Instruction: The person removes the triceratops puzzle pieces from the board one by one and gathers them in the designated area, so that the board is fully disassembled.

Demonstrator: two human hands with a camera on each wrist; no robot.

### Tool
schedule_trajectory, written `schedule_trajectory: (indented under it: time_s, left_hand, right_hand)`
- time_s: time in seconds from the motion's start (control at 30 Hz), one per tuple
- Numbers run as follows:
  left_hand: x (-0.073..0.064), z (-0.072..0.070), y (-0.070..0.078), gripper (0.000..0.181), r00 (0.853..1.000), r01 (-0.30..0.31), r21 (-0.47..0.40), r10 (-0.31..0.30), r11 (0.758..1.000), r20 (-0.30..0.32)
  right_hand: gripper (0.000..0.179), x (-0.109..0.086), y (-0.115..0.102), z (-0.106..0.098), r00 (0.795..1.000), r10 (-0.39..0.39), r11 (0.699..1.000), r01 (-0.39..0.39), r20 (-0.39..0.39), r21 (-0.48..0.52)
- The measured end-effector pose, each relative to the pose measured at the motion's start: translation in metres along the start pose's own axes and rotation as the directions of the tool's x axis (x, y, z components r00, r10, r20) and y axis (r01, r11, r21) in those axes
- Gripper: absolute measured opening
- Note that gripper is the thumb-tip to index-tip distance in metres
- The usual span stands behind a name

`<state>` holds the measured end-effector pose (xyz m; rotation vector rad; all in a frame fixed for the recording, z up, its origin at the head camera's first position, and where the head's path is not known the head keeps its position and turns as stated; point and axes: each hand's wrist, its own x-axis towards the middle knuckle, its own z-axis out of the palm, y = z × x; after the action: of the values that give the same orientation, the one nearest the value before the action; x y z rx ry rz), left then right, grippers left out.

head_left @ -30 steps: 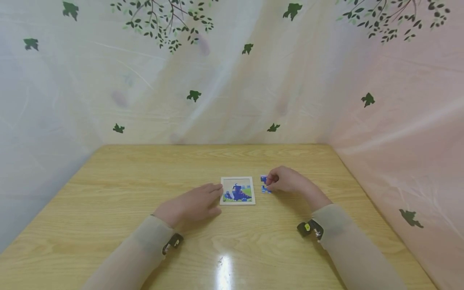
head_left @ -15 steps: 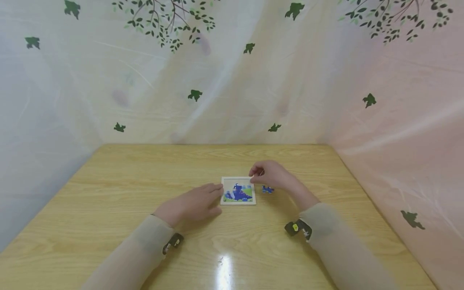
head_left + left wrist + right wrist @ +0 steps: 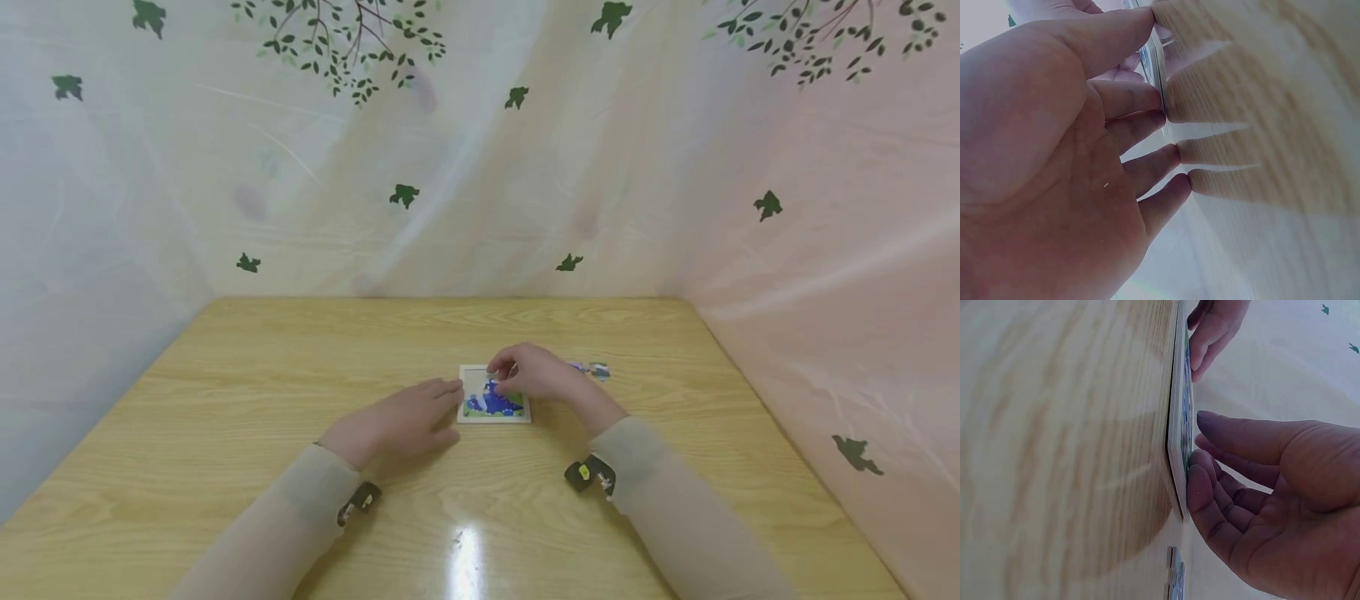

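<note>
A small square picture puzzle [image 3: 491, 405] with a purple dinosaur lies in a white-rimmed tray on the table. My left hand [image 3: 397, 423] rests flat beside it, fingertips touching the tray's left edge; the left wrist view shows the left hand's fingers [image 3: 1132, 97] nearly straight. Over the puzzle's upper right part is my right hand [image 3: 536, 372], thumb and fingers curled together in a pinch. The puzzle piece between them is mostly hidden by the fingers. In the right wrist view the right hand's fingertips [image 3: 1200, 481] are right at the tray's face [image 3: 1186, 419].
Loose puzzle pieces [image 3: 599, 371] lie on the wooden table [image 3: 300, 350] to the right of the tray, partly hidden by my right wrist. A pale curtain [image 3: 465, 167] with green leaf prints hangs behind the table and along its sides.
My right hand has moved left from the loose pieces to over the puzzle, uncovering pieces farther right. The left hand stays at the tray's left edge.
</note>
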<state>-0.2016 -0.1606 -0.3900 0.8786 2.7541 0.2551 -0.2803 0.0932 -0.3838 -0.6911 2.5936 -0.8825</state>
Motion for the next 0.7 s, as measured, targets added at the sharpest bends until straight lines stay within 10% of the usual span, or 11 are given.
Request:
schedule_trajectory:
  time_s: [0.7]
  left_hand:
    - [-0.0023,-0.0024,0.0023,0.067,1.0,-0.016,-0.018,0.016,1.0,-0.007]
  right_hand:
    - [0.027,-0.0028,-0.0033,0.0022,0.999,0.035,0.999,-0.034,0.024,-0.034]
